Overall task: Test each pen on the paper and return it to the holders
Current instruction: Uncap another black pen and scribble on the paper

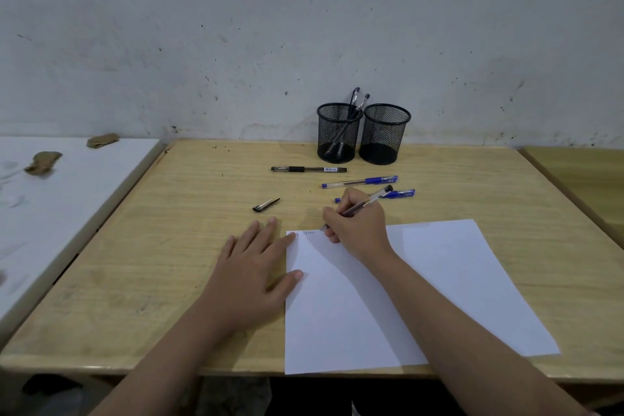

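Note:
A white sheet of paper (422, 280) lies on the wooden table (169, 246), with small scribbles near its top left corner. My right hand (359, 224) grips a black pen (368, 201), its tip touching the paper's top edge. Flat on the table, my left hand (250, 263) rests with thumb and forefinger on the paper's left edge. A black pen cap (266, 205) lies loose beyond it. Two black mesh holders stand at the wall: the left holder (337, 133) has two pens in it, the right holder (384, 133) looks empty.
One black pen (308, 169) and two blue pens (359, 182) (401, 193) lie on the table between the holders and my right hand. A white table (50, 213) with brown scraps adjoins on the left. Another wooden surface (580, 179) sits at the right.

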